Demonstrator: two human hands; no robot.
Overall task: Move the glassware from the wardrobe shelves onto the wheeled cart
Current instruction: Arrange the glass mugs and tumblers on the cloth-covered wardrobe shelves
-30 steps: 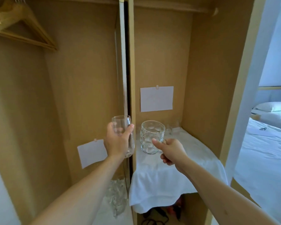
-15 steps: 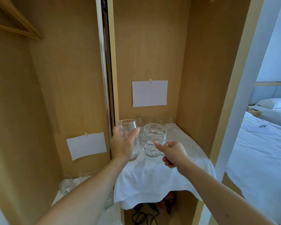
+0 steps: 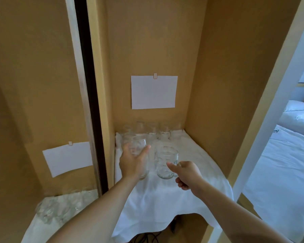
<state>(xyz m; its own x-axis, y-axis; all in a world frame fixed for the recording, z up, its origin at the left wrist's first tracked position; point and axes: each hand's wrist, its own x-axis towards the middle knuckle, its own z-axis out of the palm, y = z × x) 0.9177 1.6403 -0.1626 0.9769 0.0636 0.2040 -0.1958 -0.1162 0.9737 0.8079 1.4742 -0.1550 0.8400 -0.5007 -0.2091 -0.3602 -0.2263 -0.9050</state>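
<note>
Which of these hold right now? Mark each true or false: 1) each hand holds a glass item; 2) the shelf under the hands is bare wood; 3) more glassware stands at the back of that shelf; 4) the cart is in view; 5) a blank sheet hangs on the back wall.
1) True: the left hand grips a tall glass and the right hand holds a dimpled mug by its handle.
2) False: a white cloth covers the shelf.
3) True: a cluster of glasses stands at the back.
4) False: no cart shows in this view.
5) True: a white sheet is clipped there.
</note>
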